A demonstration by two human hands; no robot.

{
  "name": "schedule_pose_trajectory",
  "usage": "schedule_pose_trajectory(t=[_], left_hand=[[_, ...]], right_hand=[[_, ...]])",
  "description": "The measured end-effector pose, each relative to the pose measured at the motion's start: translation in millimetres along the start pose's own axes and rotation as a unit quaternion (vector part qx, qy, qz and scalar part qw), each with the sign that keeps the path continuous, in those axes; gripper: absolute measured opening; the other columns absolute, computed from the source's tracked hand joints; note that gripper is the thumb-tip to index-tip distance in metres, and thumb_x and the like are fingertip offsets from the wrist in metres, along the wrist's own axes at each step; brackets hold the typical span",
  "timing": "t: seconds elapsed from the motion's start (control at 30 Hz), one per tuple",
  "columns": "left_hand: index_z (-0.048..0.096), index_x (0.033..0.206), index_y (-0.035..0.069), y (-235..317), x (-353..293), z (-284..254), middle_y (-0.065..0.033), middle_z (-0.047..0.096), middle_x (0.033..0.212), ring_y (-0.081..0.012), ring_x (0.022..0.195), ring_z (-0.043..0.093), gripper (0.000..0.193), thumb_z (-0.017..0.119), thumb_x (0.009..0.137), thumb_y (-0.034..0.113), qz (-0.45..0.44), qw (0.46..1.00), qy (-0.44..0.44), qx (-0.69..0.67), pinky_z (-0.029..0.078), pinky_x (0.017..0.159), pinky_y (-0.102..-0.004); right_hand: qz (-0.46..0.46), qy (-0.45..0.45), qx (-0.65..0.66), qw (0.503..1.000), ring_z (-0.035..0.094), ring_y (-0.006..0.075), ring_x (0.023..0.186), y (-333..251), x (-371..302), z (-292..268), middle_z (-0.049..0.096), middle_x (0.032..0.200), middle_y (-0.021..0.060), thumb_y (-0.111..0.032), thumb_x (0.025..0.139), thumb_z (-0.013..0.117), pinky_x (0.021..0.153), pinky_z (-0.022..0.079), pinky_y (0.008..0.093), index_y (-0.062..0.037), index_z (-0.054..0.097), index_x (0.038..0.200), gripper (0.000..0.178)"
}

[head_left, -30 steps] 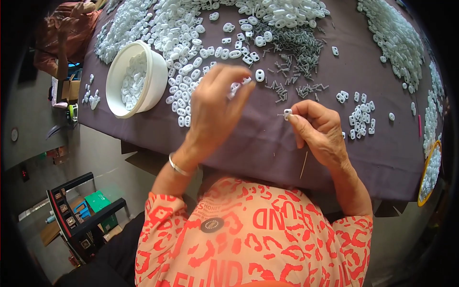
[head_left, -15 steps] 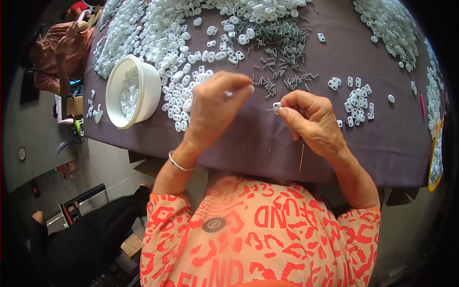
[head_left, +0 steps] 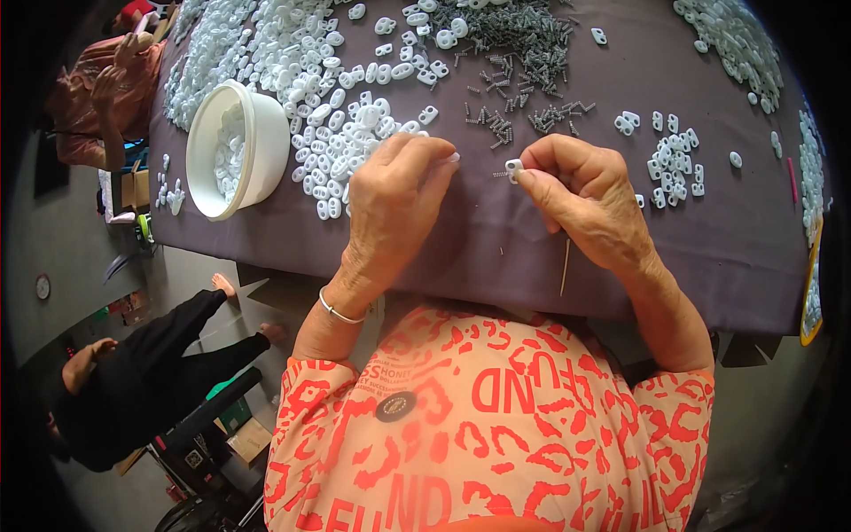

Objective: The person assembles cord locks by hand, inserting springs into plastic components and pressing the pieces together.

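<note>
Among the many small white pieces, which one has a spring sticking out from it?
The white piece pinched in the right hand: a grey spring sticks out from its left side. I see none on the loose pieces on the table.

Dk. mauve-brn. tablecloth point(head_left: 736, 239), wht. plastic pcs. point(head_left: 341, 151), gry. springs point(head_left: 536, 40), off-wht. tub point(head_left: 269, 151), peach shirt point(head_left: 461, 390) blotched & lettered in red, silver bangle point(head_left: 333, 312), pink stick point(head_left: 792, 183)

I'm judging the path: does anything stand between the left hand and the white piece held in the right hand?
Nothing visible, except the spring sticking out from the white piece in the right hand, toward the left hand.
</note>
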State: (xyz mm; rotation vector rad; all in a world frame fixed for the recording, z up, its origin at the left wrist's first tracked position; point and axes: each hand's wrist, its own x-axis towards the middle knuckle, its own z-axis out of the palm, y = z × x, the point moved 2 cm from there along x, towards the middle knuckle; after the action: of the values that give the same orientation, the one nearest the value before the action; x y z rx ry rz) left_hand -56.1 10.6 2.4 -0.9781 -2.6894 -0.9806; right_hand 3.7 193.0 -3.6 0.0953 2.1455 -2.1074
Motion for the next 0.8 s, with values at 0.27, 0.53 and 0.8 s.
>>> schedule_pose_trajectory(t=[0.27,0.53,0.8], left_hand=[[0.061,0.097,-0.001,9,-9,-4,-0.01,0.065,0.086,-0.014,0.07,0.063,0.018,0.064,0.081,0.008,-0.381,0.704,-0.092,-0.593,0.047,0.05,-0.0195],[0.059,0.102,-0.001,7,-18,4,-0.0129,0.064,0.086,-0.0157,0.071,0.063,0.021,0.061,0.083,0.009,-0.416,0.598,-0.095,-0.679,0.05,0.049,-0.0212],[0.058,0.102,0.0,11,-21,6,-0.0106,0.064,0.087,-0.0153,0.071,0.063,0.022,0.062,0.083,0.01,-0.424,0.598,-0.091,-0.674,0.049,0.05,-0.0214]], right_hand=[[0.003,0.0,0.023,1.0,0.044,0.002,0.051,-4,-2,0,0.051,0.063,-0.0031,-0.011,0.086,0.058,0.044,0.035,0.017,0.0016,0.057,0.084,0.013],[0.0,0.003,0.026,1.0,0.044,0.0019,0.052,-8,-6,1,0.05,0.063,-0.0033,-0.01,0.086,0.058,0.045,0.036,0.0173,0.0012,0.057,0.083,0.012],[0.004,-0.002,0.022,1.0,0.045,0.0016,0.052,-6,-6,1,0.052,0.066,-0.0029,-0.009,0.085,0.058,0.046,0.036,0.0169,0.0014,0.057,0.085,0.01]])
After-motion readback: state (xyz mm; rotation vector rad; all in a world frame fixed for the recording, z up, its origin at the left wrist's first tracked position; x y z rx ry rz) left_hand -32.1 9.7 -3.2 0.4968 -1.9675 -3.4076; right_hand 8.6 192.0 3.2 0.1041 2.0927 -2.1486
